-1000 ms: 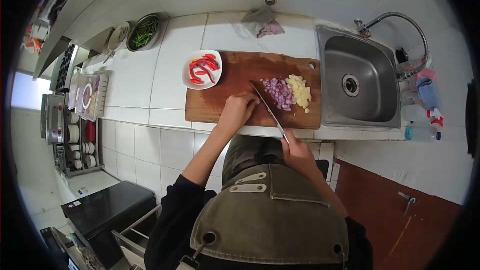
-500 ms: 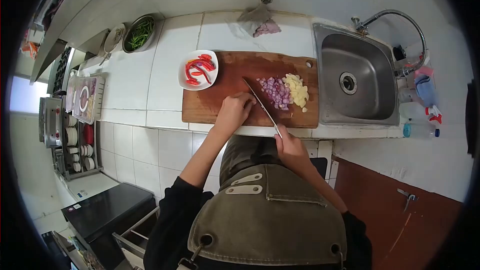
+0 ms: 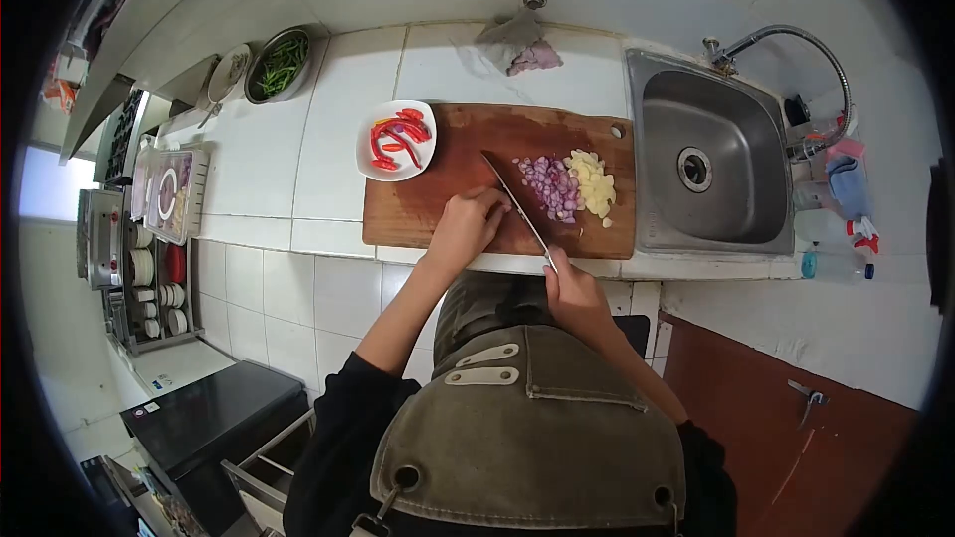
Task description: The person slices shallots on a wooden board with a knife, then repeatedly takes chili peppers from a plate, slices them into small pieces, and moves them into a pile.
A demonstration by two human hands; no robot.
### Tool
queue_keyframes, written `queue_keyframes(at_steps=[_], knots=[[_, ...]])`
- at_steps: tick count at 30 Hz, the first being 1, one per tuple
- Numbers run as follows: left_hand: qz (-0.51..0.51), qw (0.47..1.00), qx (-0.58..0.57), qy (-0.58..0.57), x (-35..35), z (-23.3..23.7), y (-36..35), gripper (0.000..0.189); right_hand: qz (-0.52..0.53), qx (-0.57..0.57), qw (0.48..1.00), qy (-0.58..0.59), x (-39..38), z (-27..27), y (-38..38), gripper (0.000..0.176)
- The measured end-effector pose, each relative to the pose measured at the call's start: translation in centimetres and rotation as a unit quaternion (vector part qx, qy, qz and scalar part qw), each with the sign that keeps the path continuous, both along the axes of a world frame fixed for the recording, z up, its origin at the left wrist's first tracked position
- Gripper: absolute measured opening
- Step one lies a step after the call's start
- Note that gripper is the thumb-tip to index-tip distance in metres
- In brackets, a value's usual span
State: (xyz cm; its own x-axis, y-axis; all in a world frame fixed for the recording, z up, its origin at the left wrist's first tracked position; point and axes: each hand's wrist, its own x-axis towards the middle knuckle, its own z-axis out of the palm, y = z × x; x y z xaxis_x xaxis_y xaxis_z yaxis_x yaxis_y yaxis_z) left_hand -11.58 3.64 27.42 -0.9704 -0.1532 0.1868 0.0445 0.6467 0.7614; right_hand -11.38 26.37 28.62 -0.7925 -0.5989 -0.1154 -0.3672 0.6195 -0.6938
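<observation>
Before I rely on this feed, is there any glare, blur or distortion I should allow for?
Head view: wide-angle distortion bows straight edges, and the corners go black; the bright patch at far left is washed out; the steel sink carries soft highlights; the knife, left hand and right hand show no obvious motion blur.

Mounted on the head. Looks forward and steeply down over the apron [image 3: 527, 438] to the left hand [image 3: 468, 226], right hand [image 3: 577, 296] and cutting board [image 3: 413, 201], all near. Spans wide, from stacked dishes [image 3: 145, 268] at left to sink [image 3: 686, 114] at right.
</observation>
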Motion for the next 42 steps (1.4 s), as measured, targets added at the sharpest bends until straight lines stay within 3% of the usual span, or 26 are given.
queue_keyframes(at_steps=[42], knots=[[-0.018, 0.999, 0.009, 0.028, 0.4, -0.2, -0.4, 0.009, 0.009, -0.001, 0.999, -0.054, 0.2, 2.0, 1.5, 0.031]])
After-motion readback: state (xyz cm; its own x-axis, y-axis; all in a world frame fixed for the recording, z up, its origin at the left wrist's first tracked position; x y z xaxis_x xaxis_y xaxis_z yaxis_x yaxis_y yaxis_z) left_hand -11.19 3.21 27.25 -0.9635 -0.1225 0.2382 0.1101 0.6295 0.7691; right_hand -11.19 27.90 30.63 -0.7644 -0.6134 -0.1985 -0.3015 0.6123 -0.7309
